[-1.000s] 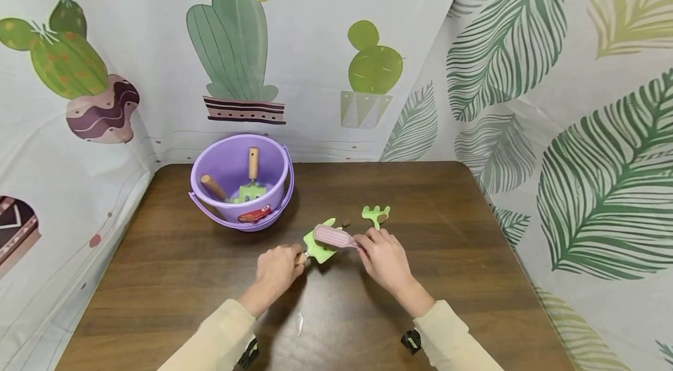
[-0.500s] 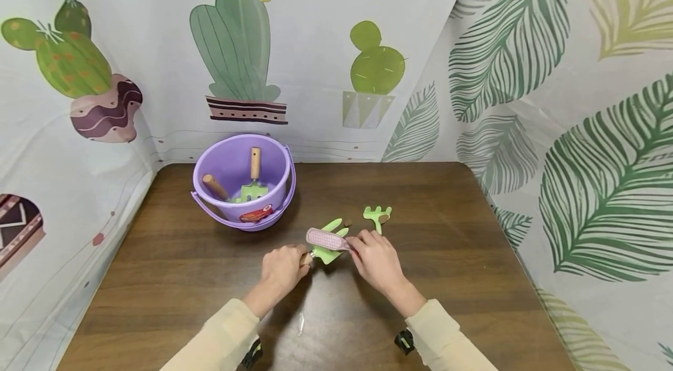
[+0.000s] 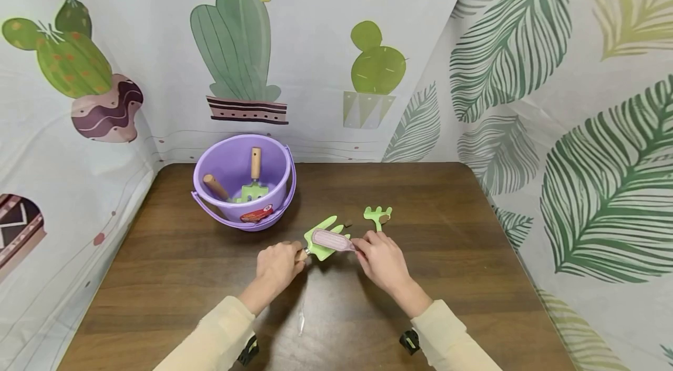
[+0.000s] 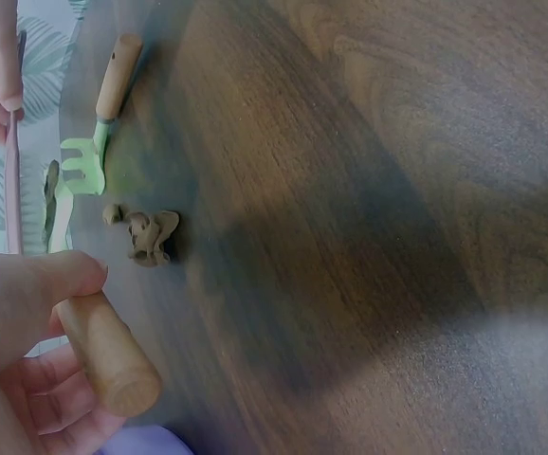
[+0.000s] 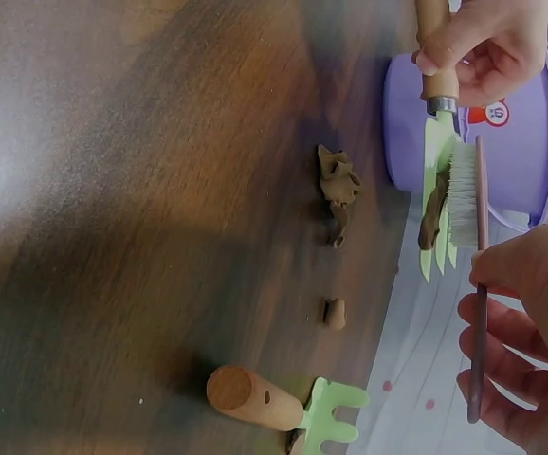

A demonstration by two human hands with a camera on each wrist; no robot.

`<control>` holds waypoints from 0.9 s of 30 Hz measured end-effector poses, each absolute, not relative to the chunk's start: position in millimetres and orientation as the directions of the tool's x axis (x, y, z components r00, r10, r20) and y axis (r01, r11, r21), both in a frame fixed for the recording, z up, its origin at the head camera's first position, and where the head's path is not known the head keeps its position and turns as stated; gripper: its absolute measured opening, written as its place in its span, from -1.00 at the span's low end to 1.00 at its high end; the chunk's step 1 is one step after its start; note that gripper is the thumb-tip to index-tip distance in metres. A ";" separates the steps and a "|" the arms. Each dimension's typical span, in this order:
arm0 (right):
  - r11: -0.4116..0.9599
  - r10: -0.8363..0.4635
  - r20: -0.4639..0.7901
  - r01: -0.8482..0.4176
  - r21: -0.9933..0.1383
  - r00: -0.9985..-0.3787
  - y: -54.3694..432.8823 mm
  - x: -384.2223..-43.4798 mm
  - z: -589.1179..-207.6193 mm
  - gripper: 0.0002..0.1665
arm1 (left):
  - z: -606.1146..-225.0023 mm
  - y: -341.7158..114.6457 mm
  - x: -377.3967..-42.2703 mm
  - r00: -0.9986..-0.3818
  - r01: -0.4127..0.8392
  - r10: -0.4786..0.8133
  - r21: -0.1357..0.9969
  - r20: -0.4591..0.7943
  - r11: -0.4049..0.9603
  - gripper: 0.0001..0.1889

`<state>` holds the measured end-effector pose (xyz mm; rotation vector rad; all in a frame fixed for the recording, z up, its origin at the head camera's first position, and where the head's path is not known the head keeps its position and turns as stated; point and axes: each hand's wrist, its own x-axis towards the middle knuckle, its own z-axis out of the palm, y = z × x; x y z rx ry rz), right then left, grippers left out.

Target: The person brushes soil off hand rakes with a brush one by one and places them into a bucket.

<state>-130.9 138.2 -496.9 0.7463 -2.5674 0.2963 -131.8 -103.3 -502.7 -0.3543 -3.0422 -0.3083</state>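
My left hand point(image 3: 278, 266) grips the wooden handle of a green garden fork point(image 3: 312, 236), raised over the table with its prongs toward the right. A lump of brown clay point(image 5: 434, 213) sticks to the fork in the right wrist view. In my right hand point(image 3: 386, 260), thumb and fingers pinch the thin handle of a pink brush point(image 3: 330, 240). Its white bristles point(image 5: 462, 194) face the fork and lie right at it. Brown clay scraps point(image 4: 151, 237) rest on the table below. Beyond my right hand lies a small green rake point(image 3: 377, 215) with clay on its head.
A purple bucket point(image 3: 281, 198) stands at the back left, its handle lowered toward the front. Inside lean wooden-handled green tools point(image 3: 255, 191). Patterned cloth point(image 3: 315, 38) hangs behind the dark wooden table point(image 3: 420, 190). A thin shiny strip point(image 3: 301, 321) lies near the front.
The brush slid left over the fork, then back a little to the right. The fork shifted right, then left again, with its blade turning slightly. The bucket and rake stayed put.
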 end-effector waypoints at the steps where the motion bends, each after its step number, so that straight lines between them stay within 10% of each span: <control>1: 0.831 -0.454 0.476 -0.550 -0.078 -0.753 139.0 -130.8 -497.4 -0.76 | -503.0 -103.6 -131.9 -0.972 0.232 0.220 0.190 0.087 0.954 -0.74; 27: 0.849 -0.423 0.497 -0.523 -0.075 -0.758 158.4 -125.0 -494.6 -0.75 | -505.3 -106.7 -134.0 -0.972 0.226 0.207 0.197 0.113 0.954 -0.76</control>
